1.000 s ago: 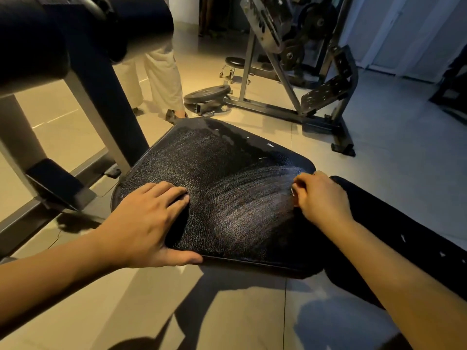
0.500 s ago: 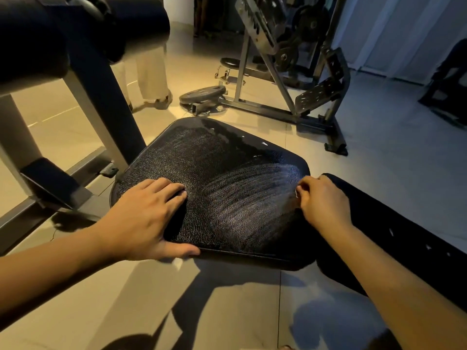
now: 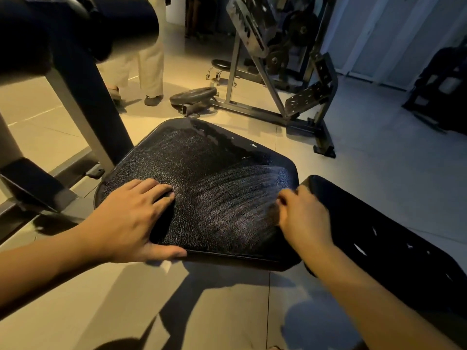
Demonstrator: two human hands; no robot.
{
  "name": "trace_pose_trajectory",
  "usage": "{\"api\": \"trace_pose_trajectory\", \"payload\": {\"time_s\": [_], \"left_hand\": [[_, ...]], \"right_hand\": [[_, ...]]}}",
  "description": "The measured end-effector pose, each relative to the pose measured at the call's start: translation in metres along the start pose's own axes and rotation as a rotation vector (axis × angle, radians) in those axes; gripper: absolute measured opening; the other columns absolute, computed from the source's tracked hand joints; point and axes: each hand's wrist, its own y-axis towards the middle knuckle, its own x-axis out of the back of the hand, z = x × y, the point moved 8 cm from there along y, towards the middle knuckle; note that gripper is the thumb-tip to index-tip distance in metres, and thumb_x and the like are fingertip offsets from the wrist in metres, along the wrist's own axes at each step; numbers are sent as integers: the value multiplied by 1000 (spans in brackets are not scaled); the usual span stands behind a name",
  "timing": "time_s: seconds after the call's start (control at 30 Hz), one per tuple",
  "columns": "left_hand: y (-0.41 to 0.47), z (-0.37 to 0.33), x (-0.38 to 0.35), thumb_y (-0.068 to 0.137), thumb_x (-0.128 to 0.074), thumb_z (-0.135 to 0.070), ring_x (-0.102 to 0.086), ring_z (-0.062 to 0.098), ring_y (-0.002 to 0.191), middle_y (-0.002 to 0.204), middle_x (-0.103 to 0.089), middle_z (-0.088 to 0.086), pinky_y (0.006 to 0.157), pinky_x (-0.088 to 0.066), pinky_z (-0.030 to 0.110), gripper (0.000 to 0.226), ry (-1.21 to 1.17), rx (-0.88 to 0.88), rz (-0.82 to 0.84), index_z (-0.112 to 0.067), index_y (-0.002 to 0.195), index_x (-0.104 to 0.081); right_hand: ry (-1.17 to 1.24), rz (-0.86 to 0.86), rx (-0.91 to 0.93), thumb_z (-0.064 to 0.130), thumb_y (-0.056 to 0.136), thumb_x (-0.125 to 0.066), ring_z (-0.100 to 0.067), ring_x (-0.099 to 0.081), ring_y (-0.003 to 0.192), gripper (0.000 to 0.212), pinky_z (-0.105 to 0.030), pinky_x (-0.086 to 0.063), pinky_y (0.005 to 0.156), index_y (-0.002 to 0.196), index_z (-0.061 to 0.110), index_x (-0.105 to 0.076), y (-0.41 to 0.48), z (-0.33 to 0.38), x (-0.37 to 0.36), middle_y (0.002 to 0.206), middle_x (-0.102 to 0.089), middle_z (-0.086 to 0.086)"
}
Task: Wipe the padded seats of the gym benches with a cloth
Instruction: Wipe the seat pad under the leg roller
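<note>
Streaks of pale sheen are fanning across the right half of the black padded seat. The seat is sitting low over the tiled floor, with a grey machine frame to its left and a second black pad just beside it on the right.

The left hand is lying flat on the near left corner. Its fingers are straight and close together on the vinyl, and the thumb is running along the front edge, so it appears to be bracing the seat.

The right hand is blurring at the seat's right edge with its fingers curled under. The cloth is not showing, so I cannot tell whether those fingers are gripping it or closing on nothing.

Judging by the marks, the right side is getting covered while the far left part is looking drier. To do this step well, the wiping hand should be:

- pressing evenly and overlapping each stroke
- carrying the strokes right out over the rounded edges, where grime is likely collecting

The bracing hand is covering its own patch, so it would need lifting for the corner under it to get wiped. The pale nicks along the far rim are probably calling for lighter pressure, to avoid catching them.
</note>
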Motion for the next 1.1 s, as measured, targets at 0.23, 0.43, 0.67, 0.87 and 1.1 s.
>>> {"api": "trace_pose_trajectory", "payload": {"time_s": [0.23, 0.43, 0.67, 0.87, 1.1], "left_hand": [[1, 1, 1, 74, -41, -97, -63, 34, 113, 128, -67, 17, 95, -53, 46, 114, 4, -1, 1, 0, 129, -67], [-1, 0, 1, 74, -41, -97, -64, 33, 112, 128, -68, 16, 95, -53, 44, 113, -4, -6, 0, -2, 129, -68], [0, 2, 2, 74, -42, -97, -64, 34, 113, 128, -67, 16, 95, -54, 46, 113, -4, -3, -8, -2, 129, -68], [0, -1, 2, 74, -41, -97, -65, 34, 110, 128, -68, 15, 93, -54, 45, 112, -6, -6, -9, -2, 127, -70], [1, 0, 3, 73, -43, -97, -63, 34, 112, 129, -67, 15, 95, -53, 45, 113, -14, -13, -10, -2, 128, -69]], "right_hand": [[251, 4, 341, 35, 101, -56, -18, -59, 87, 20, -32, -49, 71, 115, 26, -67, -30, 57, 0, 103, -55, 3], [30, 15, 12, 38, 103, -51, -24, -59, 96, 28, -35, -49, 77, 124, 25, -65, 4, -2, -3, 111, -56, -3], [284, 76, 349, 39, 101, -54, -22, -60, 89, 17, -36, -49, 74, 112, 33, -65, -24, 67, 1, 102, -53, 5], [36, 38, -12, 38, 103, -50, -22, -56, 89, 26, -35, -46, 73, 121, 27, -66, 11, -7, 0, 108, -55, -1], [310, 127, 452, 40, 102, -53, -22, -60, 89, 19, -37, -49, 74, 115, 33, -65, -24, 77, 0, 100, -51, 5]]}}
